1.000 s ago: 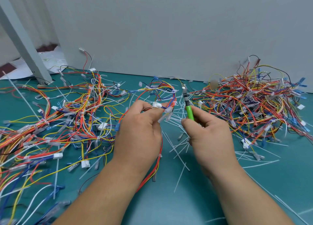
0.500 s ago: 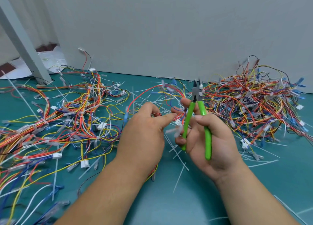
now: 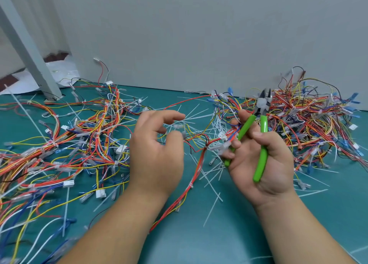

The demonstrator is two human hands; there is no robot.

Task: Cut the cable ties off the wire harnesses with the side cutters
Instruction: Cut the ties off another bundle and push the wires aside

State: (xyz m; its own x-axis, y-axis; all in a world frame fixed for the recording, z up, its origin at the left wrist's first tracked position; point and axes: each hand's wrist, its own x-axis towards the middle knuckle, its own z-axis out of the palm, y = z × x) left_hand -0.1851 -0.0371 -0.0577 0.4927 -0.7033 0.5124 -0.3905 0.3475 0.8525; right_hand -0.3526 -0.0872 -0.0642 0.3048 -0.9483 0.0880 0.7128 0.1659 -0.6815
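The right hand (image 3: 264,164) lies palm up, fingers curled round the green-handled steel side cutters (image 3: 263,124), whose jaws are parted. Its fingertips seem to nip a red-and-orange wire harness (image 3: 199,164) that trails onto the teal tabletop (image 3: 229,234). The left hand (image 3: 157,154) hovers loosely spread and empty. The wires look light and floppy, so grip close beside a tie.

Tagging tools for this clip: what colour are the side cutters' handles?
Bright green, on the side cutters in the right hand; head view.
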